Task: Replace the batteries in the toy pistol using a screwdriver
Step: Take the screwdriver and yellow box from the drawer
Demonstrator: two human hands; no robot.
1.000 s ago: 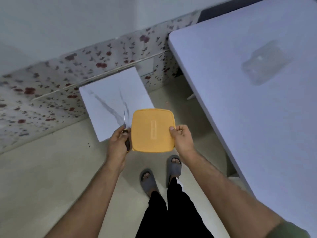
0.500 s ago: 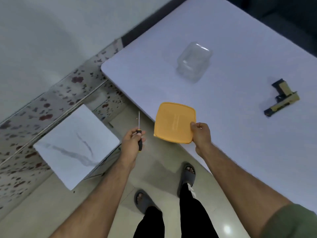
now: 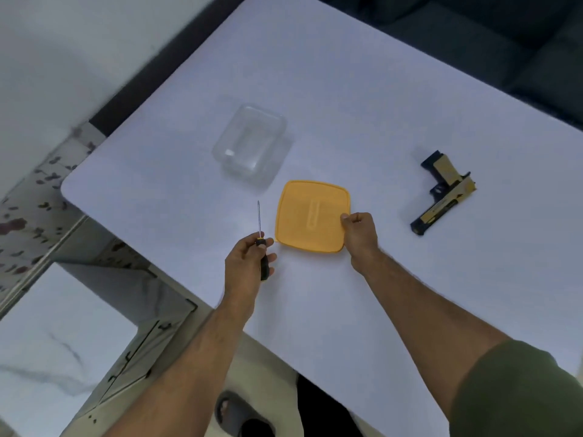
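Note:
A black and tan toy pistol (image 3: 443,193) lies on its side at the right of the white table (image 3: 347,105). My left hand (image 3: 247,266) is closed around a screwdriver (image 3: 261,244) with a black and yellow handle; its thin shaft points away from me over the table. My right hand (image 3: 359,234) pinches the right edge of a square yellow lid (image 3: 310,216), which sits low over or on the table between the two hands. No batteries are visible.
A clear plastic container (image 3: 250,146) stands empty on the table just beyond the lid. The table's near-left edge runs diagonally past my left wrist. A white marbled slab (image 3: 47,342) and a spotted floor strip lie at the left below.
The view has swung from the floor onto the table. My left hand came off the lid, keeping the screwdriver. My right hand carried the lid over the table, beside the clear container.

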